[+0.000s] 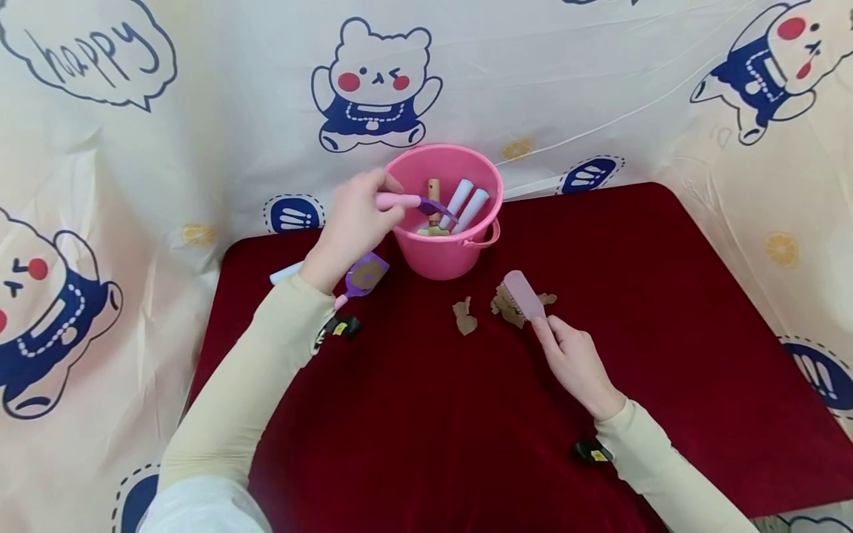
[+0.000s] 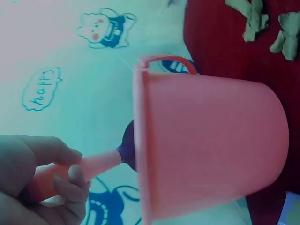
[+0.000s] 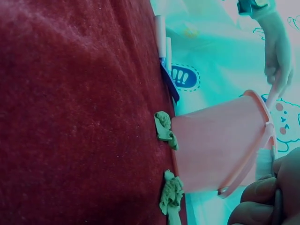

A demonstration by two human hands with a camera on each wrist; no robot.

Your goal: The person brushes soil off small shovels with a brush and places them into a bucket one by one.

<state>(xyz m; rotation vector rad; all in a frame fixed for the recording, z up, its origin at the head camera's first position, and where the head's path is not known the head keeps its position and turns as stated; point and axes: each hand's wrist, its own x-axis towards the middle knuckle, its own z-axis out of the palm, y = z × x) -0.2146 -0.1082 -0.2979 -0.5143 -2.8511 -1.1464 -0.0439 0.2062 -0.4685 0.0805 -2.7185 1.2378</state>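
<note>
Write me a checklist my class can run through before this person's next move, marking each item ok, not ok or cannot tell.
1. Pink bucket upright on the red cloth: ok.
2. Left hand gripping the pink-handled tool: ok.
3. Tool's purple head clear of the pale rods inside: cannot tell; they overlap in the head view.
4. Right hand holding the pink brush: ok.
5. Brown scraps all in one pile: not ok; one piece lies apart.
</note>
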